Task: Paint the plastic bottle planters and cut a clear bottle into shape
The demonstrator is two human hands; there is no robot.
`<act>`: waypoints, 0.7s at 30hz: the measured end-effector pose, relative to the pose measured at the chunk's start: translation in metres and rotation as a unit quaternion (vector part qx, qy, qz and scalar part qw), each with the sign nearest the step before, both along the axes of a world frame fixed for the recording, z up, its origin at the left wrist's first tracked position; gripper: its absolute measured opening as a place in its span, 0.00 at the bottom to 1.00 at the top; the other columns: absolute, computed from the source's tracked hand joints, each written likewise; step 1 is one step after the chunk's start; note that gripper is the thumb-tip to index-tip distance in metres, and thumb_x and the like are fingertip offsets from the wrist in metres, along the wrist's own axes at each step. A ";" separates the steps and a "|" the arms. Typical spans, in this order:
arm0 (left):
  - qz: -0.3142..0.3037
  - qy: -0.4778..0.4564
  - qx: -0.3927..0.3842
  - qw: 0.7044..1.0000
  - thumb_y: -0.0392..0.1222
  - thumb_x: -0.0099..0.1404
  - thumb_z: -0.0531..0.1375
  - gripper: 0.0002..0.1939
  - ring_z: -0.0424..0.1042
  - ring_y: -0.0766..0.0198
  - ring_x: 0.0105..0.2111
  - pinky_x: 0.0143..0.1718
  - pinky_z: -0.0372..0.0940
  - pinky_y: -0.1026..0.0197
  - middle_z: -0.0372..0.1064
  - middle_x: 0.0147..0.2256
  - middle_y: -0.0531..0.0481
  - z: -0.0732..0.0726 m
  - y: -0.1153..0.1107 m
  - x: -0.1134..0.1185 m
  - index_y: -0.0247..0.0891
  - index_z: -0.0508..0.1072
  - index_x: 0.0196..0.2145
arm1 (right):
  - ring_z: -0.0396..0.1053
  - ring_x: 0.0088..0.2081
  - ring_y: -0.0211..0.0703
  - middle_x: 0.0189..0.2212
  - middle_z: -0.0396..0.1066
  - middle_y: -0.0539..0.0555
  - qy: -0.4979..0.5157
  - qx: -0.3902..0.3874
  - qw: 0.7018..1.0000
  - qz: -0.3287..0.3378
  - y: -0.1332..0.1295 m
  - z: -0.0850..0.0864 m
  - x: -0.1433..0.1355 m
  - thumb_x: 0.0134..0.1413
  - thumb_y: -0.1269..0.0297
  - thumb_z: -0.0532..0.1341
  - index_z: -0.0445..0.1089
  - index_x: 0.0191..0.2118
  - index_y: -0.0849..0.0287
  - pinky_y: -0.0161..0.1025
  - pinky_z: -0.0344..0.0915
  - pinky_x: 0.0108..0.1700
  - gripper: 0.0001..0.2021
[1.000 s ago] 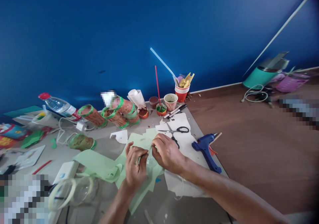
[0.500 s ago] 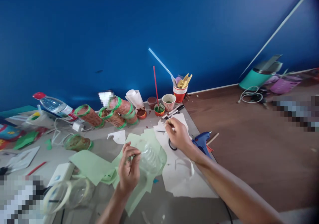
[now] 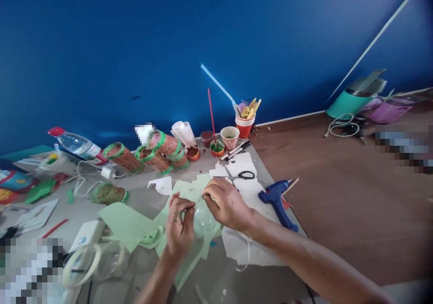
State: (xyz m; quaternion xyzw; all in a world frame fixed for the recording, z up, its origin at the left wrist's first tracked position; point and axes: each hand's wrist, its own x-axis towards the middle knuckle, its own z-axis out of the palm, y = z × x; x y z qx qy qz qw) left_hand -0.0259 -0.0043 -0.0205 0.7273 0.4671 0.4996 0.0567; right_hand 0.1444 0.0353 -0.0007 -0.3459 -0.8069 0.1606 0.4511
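My left hand (image 3: 181, 223) is closed in a pinch over the green paper (image 3: 182, 270); what it grips is too small to make out. Close on its right, my right hand (image 3: 228, 202) is also pinched, its fingertips near the left ones, and anything between them is hidden. A clear plastic piece (image 3: 204, 218) shows between and beneath the two hands. Beyond my right hand, black-handled scissors (image 3: 246, 175) lie on white paper (image 3: 248, 162). A blue glue gun (image 3: 279, 204) rests to the right of that hand.
Brown tubes with green rims (image 3: 123, 157), a bottle (image 3: 81, 146) and paint cups (image 3: 217, 148) stand along the blue wall. A red cup of cutlery (image 3: 245, 126) is at the back corner. Clear round containers (image 3: 111, 259) sit at the front left.
My right hand has moved left and nearer, from above the scissors to beside my left hand. The scissors and glue gun are now more exposed.
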 end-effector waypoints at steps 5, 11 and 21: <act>-0.027 0.006 -0.009 1.000 0.31 0.64 0.54 0.06 0.67 0.66 0.28 0.54 0.59 0.48 0.66 0.27 0.56 0.003 0.000 0.001 0.42 0.66 0.35 | 0.60 0.28 0.41 0.26 0.62 0.52 0.026 -0.063 0.998 0.006 0.002 -0.002 -0.002 0.52 0.75 0.53 0.59 0.29 0.57 0.36 0.57 0.31 0.06; -0.046 -0.002 -0.010 0.999 0.31 0.63 0.55 0.07 0.67 0.66 0.28 0.52 0.59 0.49 0.66 0.28 0.56 0.005 0.000 0.001 0.42 0.67 0.36 | 0.58 0.27 0.41 0.26 0.59 0.51 0.022 -0.104 0.994 -0.020 0.009 -0.008 -0.001 0.48 0.75 0.52 0.56 0.27 0.56 0.36 0.54 0.30 0.06; -0.118 -0.125 -0.097 0.980 0.34 0.65 0.54 0.05 0.65 0.65 0.29 0.58 0.54 0.48 0.64 0.27 0.55 0.004 -0.003 -0.001 0.42 0.69 0.34 | 0.58 0.27 0.39 0.25 0.58 0.49 0.037 -0.173 0.981 -0.078 0.024 -0.013 0.005 0.45 0.74 0.52 0.53 0.25 0.56 0.35 0.53 0.30 0.06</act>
